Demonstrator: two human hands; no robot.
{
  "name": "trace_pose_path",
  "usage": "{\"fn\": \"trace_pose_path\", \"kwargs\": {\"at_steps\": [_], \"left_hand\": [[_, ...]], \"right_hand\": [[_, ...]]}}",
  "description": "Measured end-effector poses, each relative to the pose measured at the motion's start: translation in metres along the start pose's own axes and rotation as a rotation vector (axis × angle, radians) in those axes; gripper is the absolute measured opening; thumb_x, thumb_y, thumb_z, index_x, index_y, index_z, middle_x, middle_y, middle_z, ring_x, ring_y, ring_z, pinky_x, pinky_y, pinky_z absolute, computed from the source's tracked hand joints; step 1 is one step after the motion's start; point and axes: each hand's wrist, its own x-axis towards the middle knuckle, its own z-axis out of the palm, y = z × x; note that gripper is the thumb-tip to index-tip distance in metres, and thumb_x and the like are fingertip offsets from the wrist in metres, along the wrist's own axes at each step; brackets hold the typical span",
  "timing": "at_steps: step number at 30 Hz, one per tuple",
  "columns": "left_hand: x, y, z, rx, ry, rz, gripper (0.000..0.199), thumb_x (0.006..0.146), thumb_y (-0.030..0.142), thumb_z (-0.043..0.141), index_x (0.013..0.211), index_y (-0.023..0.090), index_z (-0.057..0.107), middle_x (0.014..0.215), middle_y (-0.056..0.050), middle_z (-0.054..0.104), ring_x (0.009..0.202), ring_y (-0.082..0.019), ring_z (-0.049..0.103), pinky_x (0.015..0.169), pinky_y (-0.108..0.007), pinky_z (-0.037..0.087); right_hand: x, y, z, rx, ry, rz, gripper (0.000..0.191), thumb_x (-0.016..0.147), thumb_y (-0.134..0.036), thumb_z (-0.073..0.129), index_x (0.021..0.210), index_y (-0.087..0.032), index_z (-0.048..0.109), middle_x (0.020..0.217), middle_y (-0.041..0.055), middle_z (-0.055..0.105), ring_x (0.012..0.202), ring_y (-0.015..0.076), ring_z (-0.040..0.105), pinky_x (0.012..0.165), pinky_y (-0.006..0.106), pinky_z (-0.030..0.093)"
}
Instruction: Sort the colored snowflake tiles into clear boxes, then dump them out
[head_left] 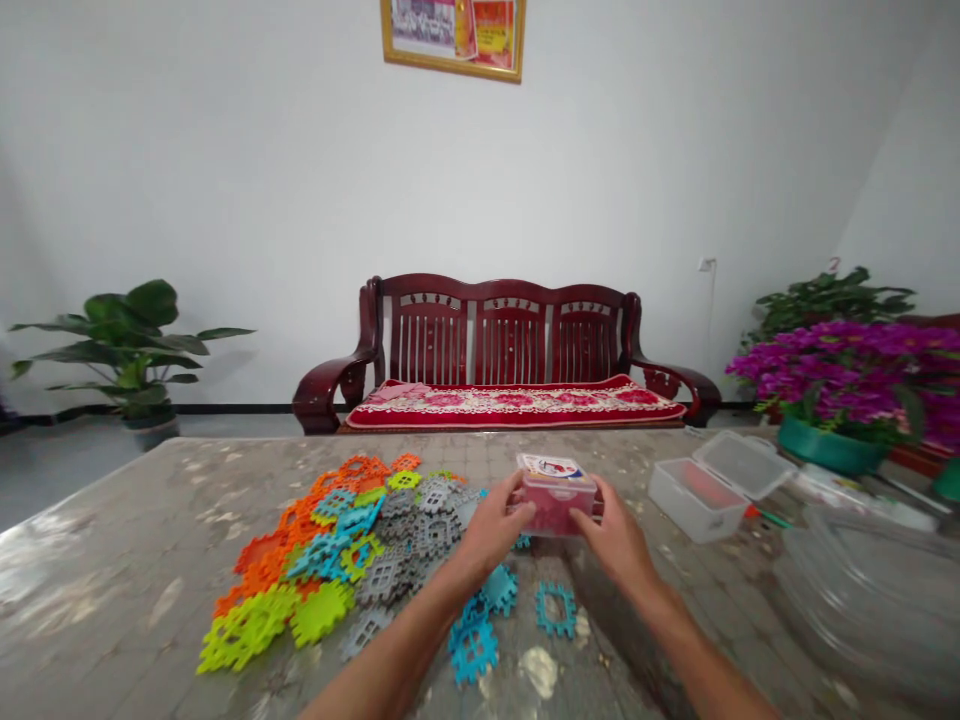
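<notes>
Between my two hands is a small clear plastic box (pixel 556 496) with a printed label on its lid and reddish contents inside. My left hand (pixel 501 515) grips its left side, fingers wrapped round the edge. On the opposite side my right hand (pixel 606 525) holds it, thumb at the front. Left of the box spreads a pile of interlocking plastic tiles, with orange tiles (pixel 281 540), lime green tiles (pixel 251 625) and grey tiles (pixel 386 575). Several blue tiles (pixel 474 645) lie near my left forearm, and a single blue frame tile (pixel 556 610) lies between my forearms.
An open clear box (pixel 694 500) with something reddish inside stands to the right. Beyond it are a large transparent container (pixel 870 590) and purple flowers (pixel 840 375) in a green pot (pixel 829 450). A wooden bench (pixel 510 330) stands behind the table (pixel 135 530).
</notes>
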Motion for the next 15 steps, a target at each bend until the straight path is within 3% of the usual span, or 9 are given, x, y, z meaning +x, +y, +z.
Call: {"fn": "trace_pose_path", "kwargs": {"at_steps": [2, 5, 9, 12, 15], "left_hand": [[-0.009, -0.007, 0.002, 0.077, 0.039, 0.018, 0.065, 0.070, 0.016, 0.067, 0.133, 0.022, 0.060, 0.124, -0.008, 0.065, 0.109, -0.026, 0.061, 0.098, -0.039, 0.048], [-0.013, -0.019, 0.001, 0.105, 0.065, 0.024, 0.068, 0.064, 0.011, 0.071, 0.130, 0.022, 0.062, 0.118, -0.007, 0.065, 0.107, -0.025, 0.060, 0.102, -0.042, 0.046], [-0.009, -0.032, -0.002, 0.066, 0.057, 0.034, 0.065, 0.066, 0.015, 0.076, 0.129, 0.021, 0.063, 0.125, -0.008, 0.063, 0.122, -0.028, 0.054, 0.113, -0.045, 0.037], [-0.005, -0.043, -0.003, 0.001, 0.021, -0.002, 0.069, 0.070, 0.025, 0.077, 0.135, 0.018, 0.055, 0.126, -0.012, 0.062, 0.122, -0.029, 0.056, 0.108, -0.043, 0.043], [0.001, -0.051, -0.007, -0.033, -0.013, -0.063, 0.095, 0.064, 0.032, 0.083, 0.147, 0.018, 0.040, 0.135, -0.016, 0.054, 0.117, -0.030, 0.057, 0.098, -0.042, 0.050]], "right_hand": [[-0.014, -0.001, -0.008, -0.032, -0.016, 0.029, 0.065, 0.076, -0.039, 0.063, 0.137, -0.021, 0.051, 0.120, 0.0101, 0.070, 0.091, 0.0234, 0.070, 0.086, 0.039, 0.054], [-0.023, 0.000, -0.011, -0.038, -0.023, -0.027, 0.057, 0.077, -0.038, 0.061, 0.132, -0.021, 0.057, 0.125, 0.0092, 0.068, 0.103, 0.0249, 0.067, 0.093, 0.040, 0.051], [-0.025, 0.001, -0.009, -0.073, 0.001, -0.115, 0.047, 0.079, -0.032, 0.057, 0.125, -0.021, 0.061, 0.123, 0.0090, 0.068, 0.113, 0.0254, 0.063, 0.099, 0.041, 0.048], [-0.025, 0.000, -0.009, -0.134, 0.001, -0.178, 0.043, 0.083, -0.030, 0.055, 0.124, -0.023, 0.062, 0.119, 0.0089, 0.069, 0.110, 0.0261, 0.064, 0.096, 0.042, 0.050], [-0.025, 0.002, -0.009, -0.185, 0.018, -0.235, 0.040, 0.084, -0.029, 0.055, 0.123, -0.025, 0.062, 0.115, 0.0084, 0.070, 0.106, 0.0268, 0.065, 0.090, 0.042, 0.052]]}}
